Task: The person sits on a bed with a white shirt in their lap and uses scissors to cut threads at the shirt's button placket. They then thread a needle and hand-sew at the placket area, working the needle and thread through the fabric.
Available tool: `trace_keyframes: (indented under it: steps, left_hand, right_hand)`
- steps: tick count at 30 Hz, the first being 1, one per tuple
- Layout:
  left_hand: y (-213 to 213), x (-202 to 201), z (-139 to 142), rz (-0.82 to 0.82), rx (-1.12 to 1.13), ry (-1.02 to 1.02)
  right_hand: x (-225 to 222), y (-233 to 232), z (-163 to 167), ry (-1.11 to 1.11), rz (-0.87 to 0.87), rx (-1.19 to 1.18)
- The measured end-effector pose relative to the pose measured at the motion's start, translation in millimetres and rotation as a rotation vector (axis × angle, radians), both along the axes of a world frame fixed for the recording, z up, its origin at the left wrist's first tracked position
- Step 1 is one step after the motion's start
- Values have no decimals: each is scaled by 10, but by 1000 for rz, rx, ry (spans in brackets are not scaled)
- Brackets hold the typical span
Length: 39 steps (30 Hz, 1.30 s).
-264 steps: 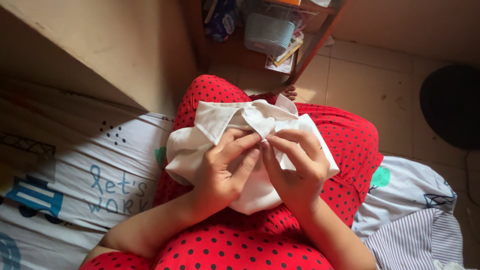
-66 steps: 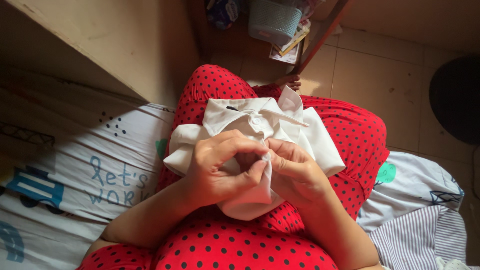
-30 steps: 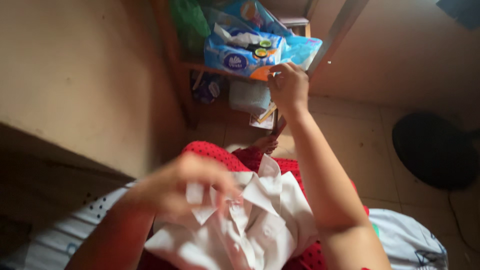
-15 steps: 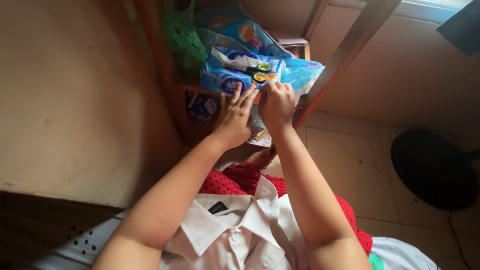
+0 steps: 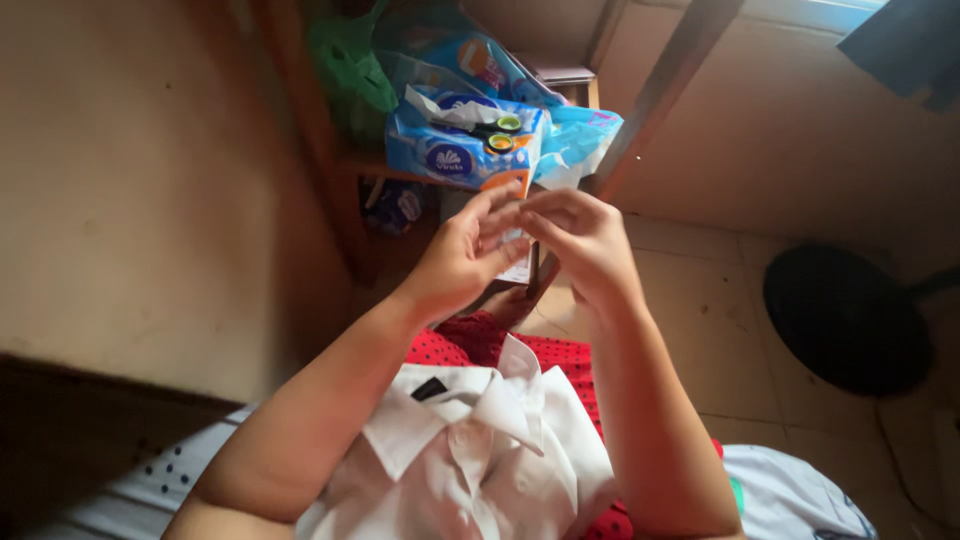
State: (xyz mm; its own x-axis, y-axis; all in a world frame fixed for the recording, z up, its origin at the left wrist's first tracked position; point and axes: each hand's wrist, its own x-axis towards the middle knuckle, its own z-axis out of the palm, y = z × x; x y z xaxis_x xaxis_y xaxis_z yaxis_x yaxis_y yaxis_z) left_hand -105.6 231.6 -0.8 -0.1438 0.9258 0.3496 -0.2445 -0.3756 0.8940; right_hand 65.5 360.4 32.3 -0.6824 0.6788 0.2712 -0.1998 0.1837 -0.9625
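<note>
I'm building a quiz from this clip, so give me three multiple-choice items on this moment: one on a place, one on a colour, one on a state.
1. Where do the scissors lie?
A. on the blue packet
B. on the floor
C. on the shirt

2. What colour is the shirt on the lap?
A. black
B. white
C. green

3. How are the two hands placed?
A. resting flat on the shirt
B. far apart
C. raised together in front of the shelf

Answers:
1 A, the scissors sit atop the blue packet on the shelf.
2 B, the collared shirt is white.
3 C, the left hand and right hand meet fingertip to fingertip above the lap.
</note>
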Motion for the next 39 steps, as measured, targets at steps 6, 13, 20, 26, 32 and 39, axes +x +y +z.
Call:
trace_keyframes:
  steps: [6,13,20,26,32,39]
  left_hand:
    - [-836,472,529,102,-160,93]
    - [-1710,718,661,-223,-247,77]
    - [-2103,957,364,-165,14,-514]
    - [-2056,944,251,-151,104,-804]
    - [-2038,911,183,-166,115,-898]
    - [-2035,865,107,-142,93,-965]
  right_hand:
    - [807,-874,344,249,45,-88]
    - [1249,-1325,414,608,412,-690]
    - [1388,-1633,57,454,308,-323]
    - [1467,-1781,-184,336,252,-292]
    - [1615,-1695,-392,138,182,-197]
    - [1557,-1549,-635,-172,152,-62]
